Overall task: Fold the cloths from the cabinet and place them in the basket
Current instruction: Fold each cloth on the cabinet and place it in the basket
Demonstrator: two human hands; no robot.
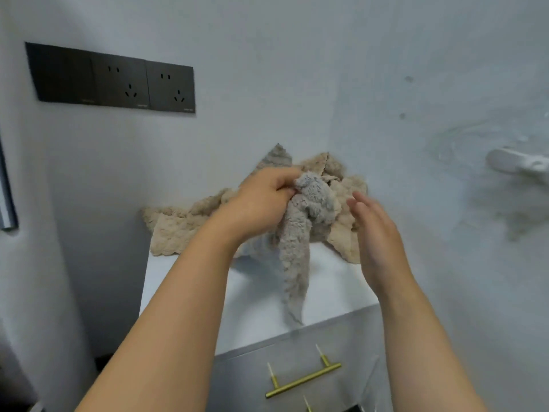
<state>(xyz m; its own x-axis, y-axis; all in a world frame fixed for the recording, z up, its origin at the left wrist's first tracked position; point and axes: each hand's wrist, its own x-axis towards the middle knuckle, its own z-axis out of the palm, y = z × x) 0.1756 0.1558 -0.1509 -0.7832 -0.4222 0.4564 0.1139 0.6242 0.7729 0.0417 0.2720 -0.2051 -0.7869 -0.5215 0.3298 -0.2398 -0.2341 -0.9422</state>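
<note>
- Your left hand (261, 200) has its fingers and thumb curled tight round the bunched top of a fluffy grey fleece cloth (297, 248), holding it up above the cabinet.
- The rest of that grey cloth hangs down from your fist in a long, narrow tail, its lower end reaching down near the front edge of the white cabinet top (258, 304).
- Your right hand (377, 230) is held flat with straight fingers and grips nothing; it stands edge-on just to the right of the grey bunch. Whether its fingertips touch the fabric cannot be told.
- Behind both hands, crumpled beige fleece cloths (175, 227) lie heaped on the back of the cabinet top, against the pale wall (326, 69). One corner spreads out to the left, over the edge of the top.
- Below the top, the grey drawer front (252, 379) carries a slim brass bar handle (303, 380).
- On the wall up to the left is a black panel of sockets (116, 81); on the far right a white fitting (517, 163) sticks out from the wall, too blurred to identify.
</note>
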